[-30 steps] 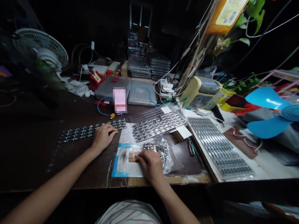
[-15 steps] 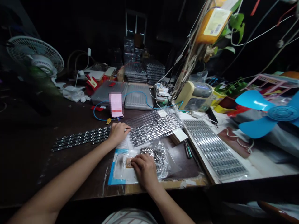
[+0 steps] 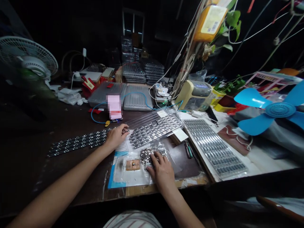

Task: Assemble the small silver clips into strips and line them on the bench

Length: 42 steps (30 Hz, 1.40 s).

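Observation:
My left hand [image 3: 116, 136] is at the left end of a clear ribbed tray [image 3: 140, 119], fingertips pinched together around something too small to make out. Long strips [image 3: 154, 131] with shiny round metal fittings lie side by side in that tray. More dark strips [image 3: 78, 141] of the same look rest on the table left of the hand. My right hand [image 3: 163, 169] is over a pile of small shiny metal parts [image 3: 146, 155] on clear plastic, its fingers apart and touching the pile. Left of it, a small brown block [image 3: 133, 164] carries tiny metal pieces.
A phone [image 3: 114, 107] stands behind the tray. To the right lie a screwdriver [image 3: 188, 149] and a clear tray of metallic pieces [image 3: 213, 147]. A blue-bladed fan [image 3: 279, 109] is at the far right, a white fan [image 3: 33, 58] at the left. Stacked trays [image 3: 134, 72] stand behind.
My right hand has moved right, off the brown block and onto the pile of metal parts, and its fingers have spread. My left hand stays by the tray's end. The whole view has shifted slightly.

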Each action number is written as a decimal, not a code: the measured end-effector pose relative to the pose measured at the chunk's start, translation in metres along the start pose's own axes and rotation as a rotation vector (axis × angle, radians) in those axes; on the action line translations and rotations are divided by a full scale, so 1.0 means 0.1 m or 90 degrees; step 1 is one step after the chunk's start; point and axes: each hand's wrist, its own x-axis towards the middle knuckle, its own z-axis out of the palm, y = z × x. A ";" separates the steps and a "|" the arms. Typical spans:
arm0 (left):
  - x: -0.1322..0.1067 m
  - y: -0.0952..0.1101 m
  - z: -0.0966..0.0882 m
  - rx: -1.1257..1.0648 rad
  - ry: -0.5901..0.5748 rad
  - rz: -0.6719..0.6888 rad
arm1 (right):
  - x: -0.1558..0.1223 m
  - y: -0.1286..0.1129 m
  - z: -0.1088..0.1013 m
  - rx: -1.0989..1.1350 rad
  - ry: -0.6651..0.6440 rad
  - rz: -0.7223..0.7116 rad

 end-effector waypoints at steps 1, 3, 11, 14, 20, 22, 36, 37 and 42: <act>-0.09 0.00 -0.03 -0.037 -0.005 0.012 | -0.03 0.03 0.02 0.005 -0.004 0.000; -0.31 0.01 -0.08 -0.119 -0.028 0.044 | -0.05 0.03 0.07 0.037 -0.006 0.008; -1.08 0.23 0.06 -0.241 -0.079 0.002 | 0.12 -0.06 0.20 0.153 0.038 0.044; -1.14 0.24 0.15 -0.245 -0.052 -0.005 | 0.11 -0.03 0.22 0.170 0.071 0.044; -1.17 0.27 0.22 -0.221 -0.034 0.024 | 0.09 -0.02 0.21 0.235 0.085 0.049; -1.19 0.29 0.23 -0.193 -0.036 0.029 | 0.09 -0.02 0.19 0.255 0.083 0.052; -1.21 0.33 0.24 -0.127 -0.044 0.068 | 0.10 -0.04 0.16 0.329 0.087 0.035; -1.21 0.32 0.24 -0.147 -0.032 0.065 | 0.11 -0.06 0.14 0.328 0.083 0.045; -1.17 0.26 0.22 -0.250 0.092 0.018 | 0.17 -0.32 0.07 0.330 -0.008 0.079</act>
